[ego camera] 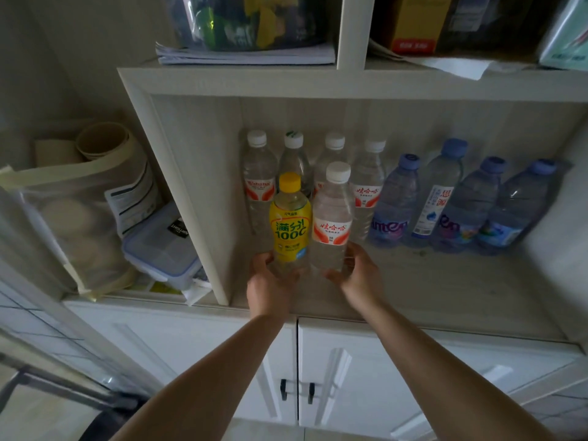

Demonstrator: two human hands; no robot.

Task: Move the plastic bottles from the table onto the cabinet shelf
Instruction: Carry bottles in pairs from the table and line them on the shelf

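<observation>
Your left hand point(270, 280) grips yellow bottle point(290, 222) at base; your right hand point(358, 272) grips clear bottle point(332, 221) at base. Both bottles upright, touching, on shelf point(429, 281) front. Behind: white-capped bottles point(259, 176), then blue-capped bottles point(445, 198) to right.

Both forearms bare, left hand point(270, 283) and right hand point(359, 275) ungloved.

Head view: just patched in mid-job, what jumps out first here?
The yellow bottle stands out, gripped low by the left hand at the front of the cabinet shelf. Beside it, the right hand holds a clear white-capped bottle. Behind them stands a row of clear bottles, with blue-capped bottles to the right.
</observation>
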